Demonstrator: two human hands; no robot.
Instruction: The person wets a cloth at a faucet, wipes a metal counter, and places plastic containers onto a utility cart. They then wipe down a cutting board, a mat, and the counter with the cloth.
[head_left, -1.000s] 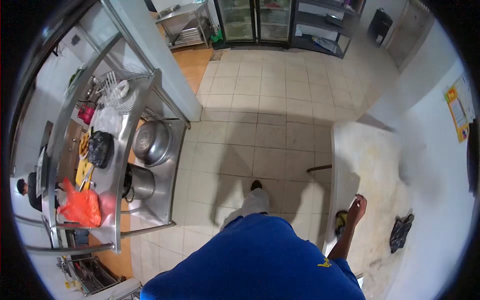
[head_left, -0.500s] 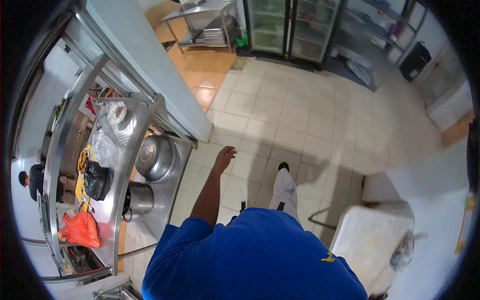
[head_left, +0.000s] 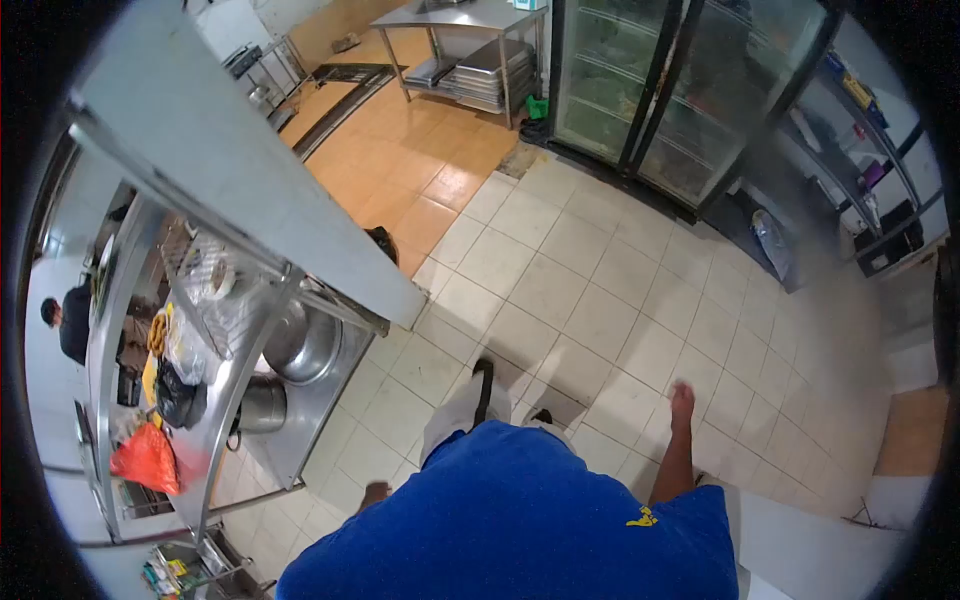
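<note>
My right hand (head_left: pixel 682 400) hangs in front of me over the tiled floor (head_left: pixel 560 290), blurred by motion, touching nothing; its fingers cannot be made out. My left hand (head_left: pixel 374 494) shows only in part beside my blue shirt (head_left: pixel 500 510), low over the tiles, with its fingers unclear. To the left, nearest to that hand, is the steel shelf unit. On it lie an orange-red bag (head_left: pixel 147 460), a black bag (head_left: pixel 177 396) and clear plastic. A steel pot (head_left: pixel 263 404) and a large metal bowl (head_left: pixel 300 343) sit on its lower shelf.
A white pillar (head_left: pixel 260 170) rises at the left. Ahead are glass-door fridges (head_left: pixel 640 90) and a steel table (head_left: pixel 460 14) with stacked trays below. Dark shelves (head_left: pixel 850 140) stand at the right. Beyond the shelf unit, at far left, is another person (head_left: pixel 74 322).
The view has turned left and moved forward, so fridges and pillar look nearer. The white table has mostly left the view. My left hand has swung back and my right hand has come forward.
</note>
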